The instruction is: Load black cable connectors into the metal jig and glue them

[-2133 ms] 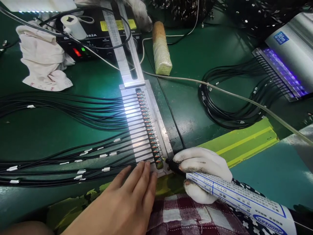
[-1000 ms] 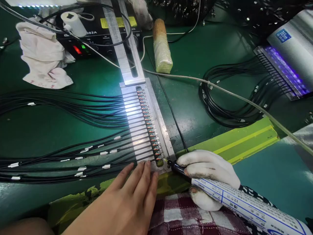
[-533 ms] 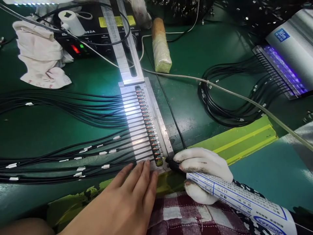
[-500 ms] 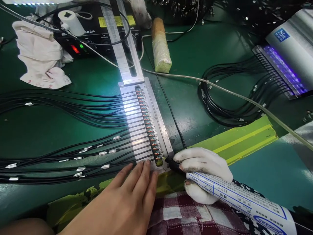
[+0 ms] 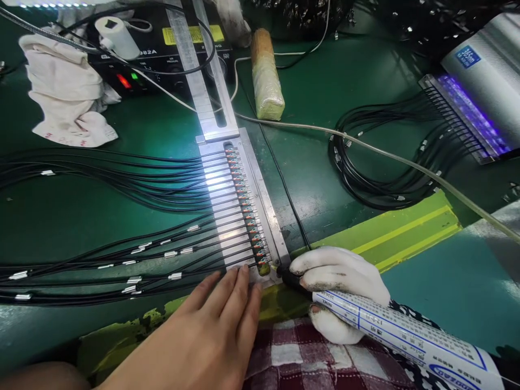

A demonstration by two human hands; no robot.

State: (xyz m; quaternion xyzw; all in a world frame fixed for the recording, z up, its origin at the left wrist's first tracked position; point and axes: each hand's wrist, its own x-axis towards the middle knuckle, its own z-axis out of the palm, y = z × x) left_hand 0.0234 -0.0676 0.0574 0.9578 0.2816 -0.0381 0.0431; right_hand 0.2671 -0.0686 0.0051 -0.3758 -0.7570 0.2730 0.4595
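Note:
A metal fixture [image 5: 260,200] lies on the green table, with a row of small connectors [image 5: 246,203] in its slot. Black cables [image 5: 162,187] run from the connectors to the left. My bare left hand [image 5: 215,319] rests flat, fingertips on the fixture's near end, fingers stretched out. In my gloved right hand [image 5: 345,290] is a white syringe [image 5: 402,330] with blue print; its dark tip end points at the fixture's near end, close to the last connector.
A black control box [image 5: 158,65] stands at the back left beside a white cloth [image 5: 65,89]. A wrapped block [image 5: 268,81] lies behind the fixture. Coiled cables [image 5: 345,168] lead to a purple-lit lamp [image 5: 475,114] at right. A clear tube [image 5: 385,154] crosses the table.
My right hand and the syringe have moved slightly right and toward me, the tip drawing back a little from the last connector. My left hand stays in place.

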